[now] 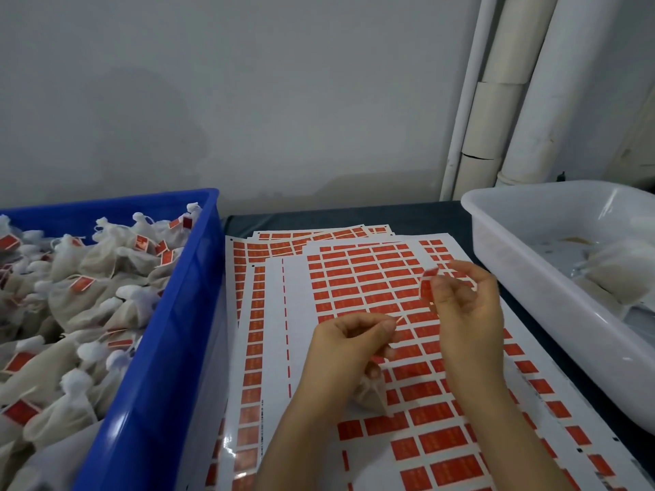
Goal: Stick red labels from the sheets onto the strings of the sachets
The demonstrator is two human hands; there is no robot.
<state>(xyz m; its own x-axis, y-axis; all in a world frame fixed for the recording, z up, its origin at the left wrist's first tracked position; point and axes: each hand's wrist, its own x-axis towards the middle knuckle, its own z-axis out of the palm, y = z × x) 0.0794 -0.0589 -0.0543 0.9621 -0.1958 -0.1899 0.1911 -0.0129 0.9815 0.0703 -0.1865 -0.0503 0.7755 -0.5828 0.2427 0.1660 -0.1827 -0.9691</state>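
Note:
Several white sheets of red labels (365,278) lie overlapped on the dark table between two bins. Above them my left hand (349,345) holds a small cream sachet (370,393) under its palm and pinches the sachet's thin string (397,319) between thumb and forefinger. My right hand (464,306) is raised just right of it and pinches a peeled red label (426,287), held upright close to the string's end. The label and the string are a small gap apart.
A blue crate (177,313) at the left is heaped with cream sachets (88,295) bearing red labels. A white plastic tub (524,278) at the right holds a few sachets. A grey wall and white pipes (503,101) stand behind the table.

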